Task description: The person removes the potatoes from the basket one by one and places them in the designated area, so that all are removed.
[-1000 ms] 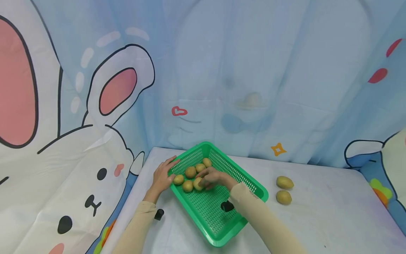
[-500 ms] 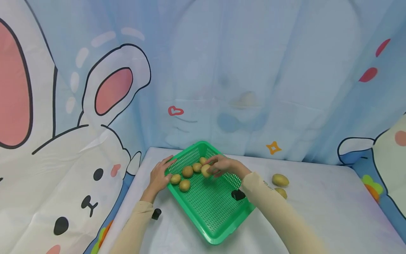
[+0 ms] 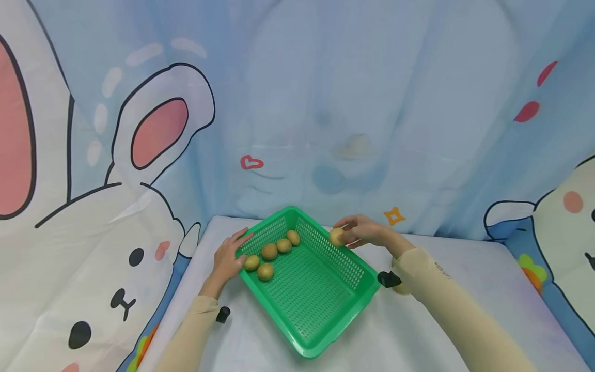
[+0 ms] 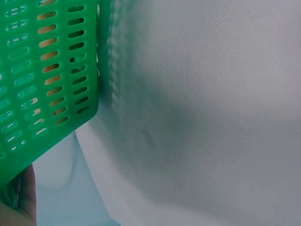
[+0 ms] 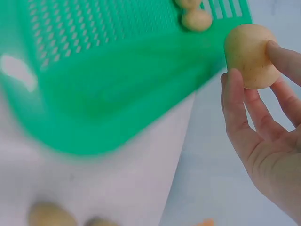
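- R hand [image 3: 364, 231]: pinching one potato [image 3: 337, 237] btwn thumb & fingertips; in the R wrist view the fingers are bent & a bit spread around it, not pressed tog.
- Held potato loc: at the far R long side of the green basket [image 3: 311, 297], overlapping its rim in the head view. Can't tell if it touches the rim or is clear of it.
- L hand [image 3: 228, 259]: at basket's L corner, fingers reaching over the rim, thumb apart from them, near a potato. Can't tell if it grips or just rests; L wrist view only gets a bit of the hand, bottom L.
- Basket: perforated sides + floor, sits at an angle on the white table [image 3: 251, 341].
- In basket: 5 potatoes [image 3: 265, 272], all toward the L/far end. 4 in a rough row, 1 just nearer the person; the mid one of the group looks a bit browner.
- Outside, R of basket: another potato [image 3: 401, 289], mostly hidden by the R sleeve [image 3: 446, 294]. R wrist view has 2 blurry roundish items at bottom edge, prob. potatoes.
- Small black device at each wrist, e.g. R one [image 3: 388, 279].
- Bkgd: lt blue curtain [image 3: 297, 103] w/ cartoon rabbit print, L.
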{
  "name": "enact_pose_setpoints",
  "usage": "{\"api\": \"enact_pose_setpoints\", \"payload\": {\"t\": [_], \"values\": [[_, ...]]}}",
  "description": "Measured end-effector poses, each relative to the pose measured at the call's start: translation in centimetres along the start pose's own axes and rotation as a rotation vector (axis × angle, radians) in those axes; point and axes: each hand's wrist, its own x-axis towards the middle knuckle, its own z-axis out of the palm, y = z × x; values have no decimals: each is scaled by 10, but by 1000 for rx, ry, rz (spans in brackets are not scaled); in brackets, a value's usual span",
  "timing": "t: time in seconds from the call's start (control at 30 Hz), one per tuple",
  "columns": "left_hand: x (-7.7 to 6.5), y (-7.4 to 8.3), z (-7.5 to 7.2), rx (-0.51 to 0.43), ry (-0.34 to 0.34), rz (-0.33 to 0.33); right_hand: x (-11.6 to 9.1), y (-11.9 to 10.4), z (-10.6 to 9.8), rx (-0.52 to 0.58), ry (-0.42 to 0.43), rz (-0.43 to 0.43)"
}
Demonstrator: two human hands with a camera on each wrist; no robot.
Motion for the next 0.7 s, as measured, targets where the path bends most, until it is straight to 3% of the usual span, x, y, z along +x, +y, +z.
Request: {"api": "enact_pose_setpoints", "payload": {"t": [0.17, 0.7], "values": [[0, 0, -2, -15, 2, 5, -21, 19, -27, -8, 36, -5], [-2, 0, -3, -23, -6, 5, -79, 96, -87, 88, 199, 203]]}}
